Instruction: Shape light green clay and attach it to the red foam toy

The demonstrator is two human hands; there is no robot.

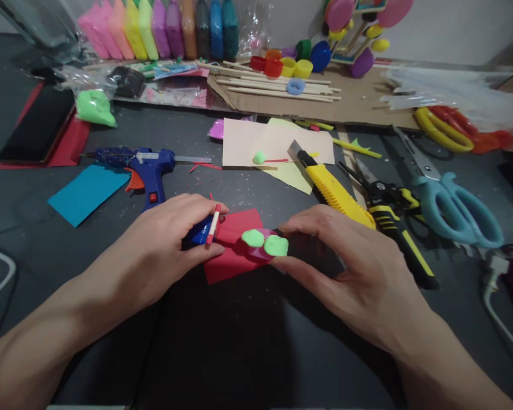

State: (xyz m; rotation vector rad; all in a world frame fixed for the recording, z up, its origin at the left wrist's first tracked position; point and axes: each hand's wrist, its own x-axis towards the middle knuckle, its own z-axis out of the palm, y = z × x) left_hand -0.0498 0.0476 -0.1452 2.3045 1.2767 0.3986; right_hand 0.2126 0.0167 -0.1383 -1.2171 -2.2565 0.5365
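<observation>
A small craft piece is held between both hands, over a square of red paper (219,271). My left hand (154,245) pinches its left end, where a blue part (200,232) and a short white stick with red ends (214,225) show. At the other end, two bright green clay lumps (276,246) sit on a pinkish part, and the fingertips of my right hand (359,267) are closed on that end. How the middle joins the two ends is hard to make out.
A blue glue gun (154,165) and blue paper (88,191) lie left. Ahead is a yellow utility knife (336,191) with its blade out, near pale card (239,139). Pliers (397,228) and light-blue scissors (457,205) lie right. Clay packs (182,28) line the back.
</observation>
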